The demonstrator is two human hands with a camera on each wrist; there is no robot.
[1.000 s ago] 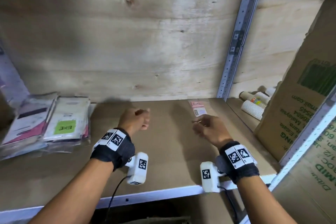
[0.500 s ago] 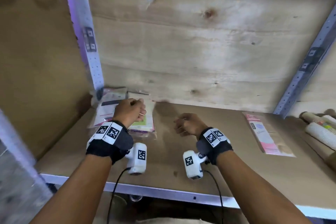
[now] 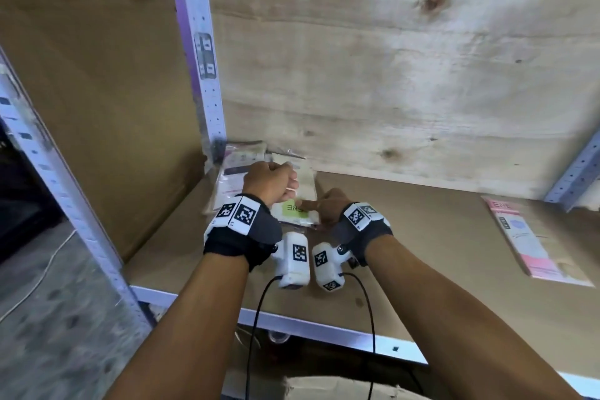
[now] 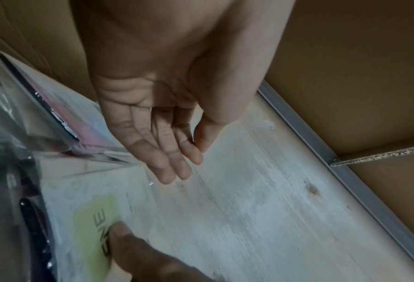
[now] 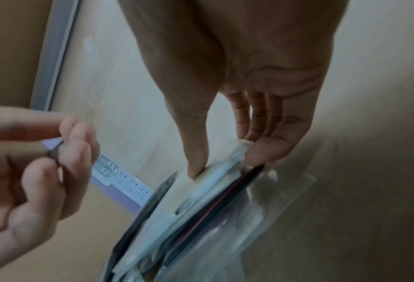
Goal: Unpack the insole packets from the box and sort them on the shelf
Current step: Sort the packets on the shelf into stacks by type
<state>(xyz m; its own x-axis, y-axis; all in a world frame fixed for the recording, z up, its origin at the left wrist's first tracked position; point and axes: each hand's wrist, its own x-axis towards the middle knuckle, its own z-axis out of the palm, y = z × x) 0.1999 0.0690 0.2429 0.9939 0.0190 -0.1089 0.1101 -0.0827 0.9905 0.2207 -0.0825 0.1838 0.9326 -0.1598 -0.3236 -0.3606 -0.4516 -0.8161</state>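
A stack of clear-wrapped insole packets [image 3: 237,172] lies in the shelf's back left corner. On top is a packet with a green label [image 3: 289,209], also in the left wrist view [image 4: 92,219]. My right hand [image 3: 319,209] pinches this packet's near edge [image 5: 201,194], thumb on top and fingers at the rim [image 5: 225,162]. My left hand [image 3: 272,182] hovers just above the stack with loosely bent fingers [image 4: 176,162] and holds nothing. A pink packet [image 3: 532,237] lies alone on the shelf to the right.
The brown shelf board [image 3: 422,237] has a plywood back wall and a metal front rail [image 3: 324,328]. A perforated metal upright [image 3: 201,58] and a cardboard side panel [image 3: 97,75] close off the left. A cardboard box [image 3: 324,390] shows below the shelf.
The view has swung left. My right hand has left the pink packet, crossed to the stack and taken hold of the green-labelled packet. My left hand has come over the stack.
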